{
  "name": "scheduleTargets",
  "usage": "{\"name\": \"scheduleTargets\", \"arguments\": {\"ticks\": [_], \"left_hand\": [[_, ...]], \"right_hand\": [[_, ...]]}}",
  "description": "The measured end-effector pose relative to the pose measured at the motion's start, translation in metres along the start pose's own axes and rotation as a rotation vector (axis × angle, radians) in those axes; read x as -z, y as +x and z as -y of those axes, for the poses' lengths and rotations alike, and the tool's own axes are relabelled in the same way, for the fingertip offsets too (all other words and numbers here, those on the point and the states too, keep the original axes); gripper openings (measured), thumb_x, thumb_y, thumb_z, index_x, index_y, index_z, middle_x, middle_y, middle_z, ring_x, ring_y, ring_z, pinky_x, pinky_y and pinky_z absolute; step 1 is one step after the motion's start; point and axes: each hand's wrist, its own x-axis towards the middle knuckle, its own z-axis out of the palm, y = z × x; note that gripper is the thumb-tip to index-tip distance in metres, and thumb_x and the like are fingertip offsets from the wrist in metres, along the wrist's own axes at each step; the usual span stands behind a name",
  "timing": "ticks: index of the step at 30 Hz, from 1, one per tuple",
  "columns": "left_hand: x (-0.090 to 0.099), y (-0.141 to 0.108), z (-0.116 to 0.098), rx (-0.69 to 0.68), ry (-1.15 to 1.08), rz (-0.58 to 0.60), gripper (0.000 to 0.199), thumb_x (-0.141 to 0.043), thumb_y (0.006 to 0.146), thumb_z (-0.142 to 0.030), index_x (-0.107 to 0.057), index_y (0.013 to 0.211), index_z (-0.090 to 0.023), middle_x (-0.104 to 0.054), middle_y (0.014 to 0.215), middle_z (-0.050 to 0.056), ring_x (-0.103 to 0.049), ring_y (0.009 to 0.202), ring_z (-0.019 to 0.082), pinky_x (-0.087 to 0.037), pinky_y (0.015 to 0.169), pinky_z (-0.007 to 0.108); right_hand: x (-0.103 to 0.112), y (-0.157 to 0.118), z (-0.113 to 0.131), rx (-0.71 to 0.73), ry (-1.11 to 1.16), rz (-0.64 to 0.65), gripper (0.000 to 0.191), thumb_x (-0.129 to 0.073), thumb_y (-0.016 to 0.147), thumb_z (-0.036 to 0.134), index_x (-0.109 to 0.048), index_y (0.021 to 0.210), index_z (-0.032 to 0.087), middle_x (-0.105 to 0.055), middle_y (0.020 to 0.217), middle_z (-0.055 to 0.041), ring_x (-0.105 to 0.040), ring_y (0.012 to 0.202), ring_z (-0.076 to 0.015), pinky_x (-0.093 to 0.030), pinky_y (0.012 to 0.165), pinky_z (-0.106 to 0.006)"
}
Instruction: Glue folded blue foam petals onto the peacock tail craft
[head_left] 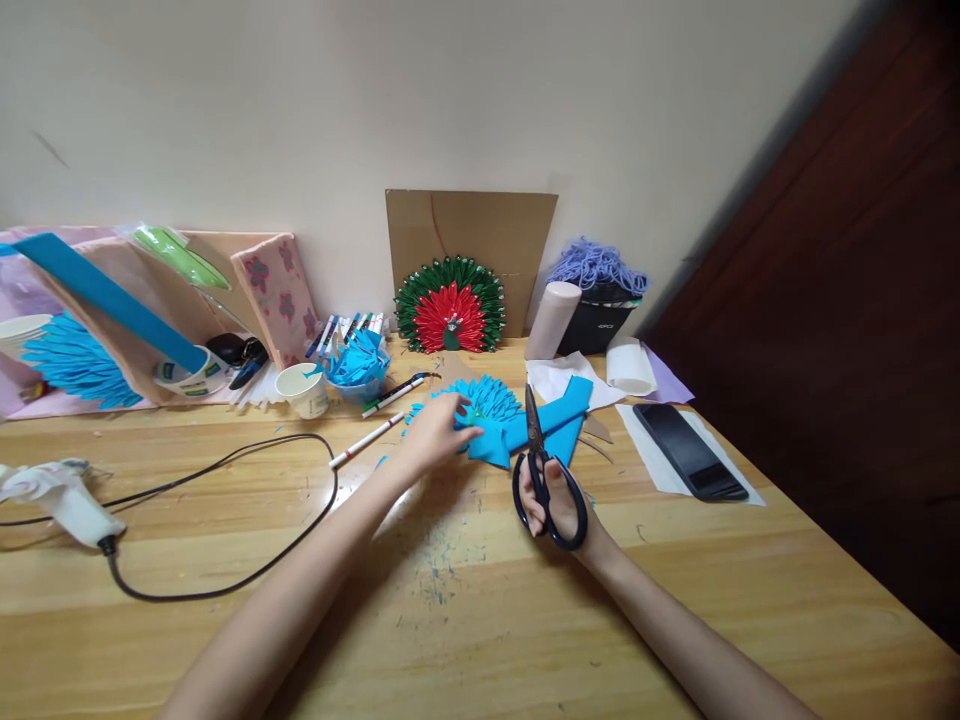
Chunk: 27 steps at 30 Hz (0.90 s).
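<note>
My right hand point(559, 490) is closed round the black handles of a pair of scissors point(534, 430), whose blades point away from me. My left hand point(439, 432) reaches over a fan of blue pointed petals point(491, 397) on the table, thumb and fingers apart. A blue piece of material point(491, 445) lies just under its thumb; whether they touch I cannot tell. Wide blue strips point(551, 415) lie crossed between the fan and the scissors. Part of the fan is hidden by my left hand.
A red and green petal peacock point(450, 305) leans on a cardboard sheet point(480, 215). A bowl of blue cuttings point(358, 362), a paper cup point(302, 390) and a marker point(366, 440) sit leftward. A corded white glue gun point(64, 500) lies far left, a phone point(690, 452) right.
</note>
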Motion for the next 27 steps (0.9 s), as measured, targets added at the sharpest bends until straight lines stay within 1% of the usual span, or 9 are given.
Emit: {"name": "scheduleTargets", "arguments": {"ticks": [3, 6, 8, 11, 16, 20, 23, 25, 27], "left_hand": [[-0.032, -0.006, 0.001, 0.034, -0.06, -0.011, 0.043, -0.066, 0.063, -0.028, -0.055, 0.103, -0.018, -0.06, 0.09, 0.007, -0.055, 0.081, 0.021, -0.041, 0.071, 0.03], [-0.042, -0.01, 0.004, 0.079, -0.088, -0.002, 0.039, -0.063, 0.065, -0.022, -0.055, 0.103, -0.019, -0.06, 0.085, 0.005, -0.055, 0.078, 0.021, -0.04, 0.068, 0.03], [-0.038, -0.009, 0.003, 0.059, -0.098, 0.009, 0.026, -0.06, 0.068, -0.021, -0.058, 0.093, -0.018, -0.059, 0.08, 0.004, -0.054, 0.075, 0.02, -0.04, 0.067, 0.03], [-0.025, -0.006, -0.006, -0.017, -0.134, -0.075, 0.013, -0.054, 0.071, -0.017, -0.061, 0.082, -0.018, -0.058, 0.078, 0.004, -0.053, 0.073, 0.017, -0.041, 0.068, 0.029], [-0.009, -0.01, -0.029, -0.23, -0.251, -0.2, 0.031, -0.046, 0.066, 0.002, -0.064, 0.079, -0.021, -0.054, 0.09, 0.004, -0.052, 0.087, 0.016, -0.043, 0.074, 0.028], [-0.012, -0.019, -0.042, -0.335, -0.277, -0.208, 0.025, -0.054, 0.07, -0.003, -0.067, 0.076, -0.023, -0.05, 0.1, 0.005, -0.05, 0.091, 0.017, -0.043, 0.079, 0.03], [-0.017, -0.022, -0.046, -0.378, -0.288, -0.188, 0.022, -0.054, 0.072, -0.006, -0.068, 0.076, -0.023, -0.049, 0.102, 0.006, -0.05, 0.089, 0.017, -0.043, 0.077, 0.029], [-0.019, -0.022, -0.047, -0.381, -0.303, -0.168, 0.023, -0.053, 0.073, -0.008, -0.068, 0.079, -0.023, -0.05, 0.102, 0.006, -0.05, 0.092, 0.017, -0.042, 0.079, 0.03], [-0.02, -0.019, -0.046, -0.308, -0.375, -0.135, 0.023, -0.049, 0.076, -0.011, -0.066, 0.086, -0.023, -0.052, 0.103, 0.007, -0.05, 0.094, 0.017, -0.04, 0.083, 0.031]], "right_hand": [[0.002, 0.001, -0.001, 0.007, -0.012, 0.001, 0.061, -0.038, 0.061, 0.08, -0.041, 0.068, 0.019, -0.037, 0.037, 0.0094, -0.036, 0.026, -0.0058, -0.029, 0.029, -0.017], [0.002, 0.002, 0.0, 0.019, 0.007, -0.005, 0.061, -0.039, 0.061, 0.08, -0.041, 0.068, 0.019, -0.037, 0.036, 0.0097, -0.036, 0.025, -0.0056, -0.029, 0.029, -0.016], [0.001, 0.003, 0.001, 0.031, 0.031, -0.011, 0.061, -0.038, 0.061, 0.079, -0.041, 0.067, 0.019, -0.037, 0.035, 0.0097, -0.036, 0.025, -0.0056, -0.029, 0.029, -0.016], [0.001, 0.006, 0.006, 0.041, 0.042, -0.087, 0.057, -0.039, 0.066, 0.076, -0.041, 0.066, 0.019, -0.037, 0.034, 0.0095, -0.037, 0.025, -0.0065, -0.031, 0.028, -0.017], [0.006, 0.014, 0.01, 0.107, -0.066, -0.227, 0.044, -0.056, 0.068, 0.06, -0.043, 0.067, 0.018, -0.054, 0.044, 0.0028, -0.047, 0.031, -0.0091, -0.041, 0.033, -0.021], [0.007, 0.016, 0.013, 0.093, 0.016, -0.27, 0.045, -0.067, 0.06, 0.054, -0.042, 0.07, 0.02, -0.049, 0.04, 0.0072, -0.047, 0.03, -0.0098, -0.046, 0.036, -0.024], [0.005, 0.015, 0.018, 0.087, 0.072, -0.312, 0.048, -0.076, 0.052, 0.046, -0.039, 0.066, 0.02, -0.046, 0.04, 0.0094, -0.047, 0.03, -0.0087, -0.044, 0.035, -0.022], [0.006, 0.015, 0.021, 0.12, 0.076, -0.347, 0.048, -0.078, 0.05, 0.042, -0.037, 0.065, 0.02, -0.046, 0.043, 0.0095, -0.047, 0.031, -0.0079, -0.041, 0.032, -0.02], [0.008, 0.016, 0.023, 0.156, 0.049, -0.374, 0.049, -0.078, 0.05, 0.039, -0.037, 0.066, 0.02, -0.045, 0.044, 0.0101, -0.047, 0.031, -0.0077, -0.039, 0.031, -0.019]]}}
